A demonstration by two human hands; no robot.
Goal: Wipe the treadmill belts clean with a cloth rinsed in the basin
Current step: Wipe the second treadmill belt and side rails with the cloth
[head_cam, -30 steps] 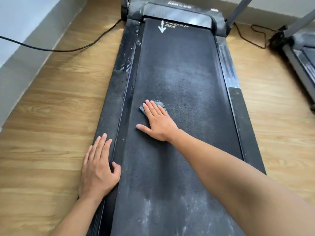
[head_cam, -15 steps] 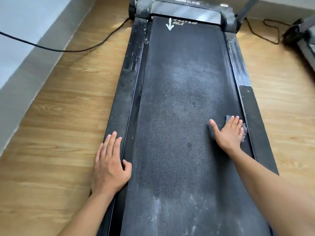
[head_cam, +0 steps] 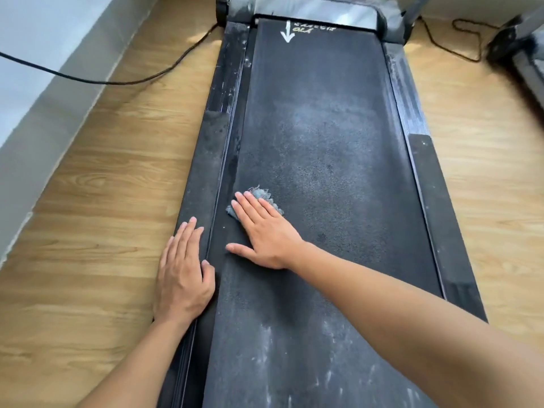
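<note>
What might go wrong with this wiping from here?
The small cloth lies mostly under the flat right hand; fingers may slip off it. The left hand rests on the side rail, thumb beside the belt edge; it might slide. Pale dust near the belt's close end may be missed.

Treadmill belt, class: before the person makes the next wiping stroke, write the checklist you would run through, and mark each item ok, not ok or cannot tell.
1. Cloth pressed flat under the right hand, fingers straight: ok.
2. Left hand braced on the left side rail: ok.
3. Belt ahead free of loose objects: ok.
4. White streaks at the near end wiped away: not ok.
5. Cloth clean enough for another stroke: cannot tell, mostly covered.
6. Basin within reach for rinsing: cannot tell, not in view.
</note>
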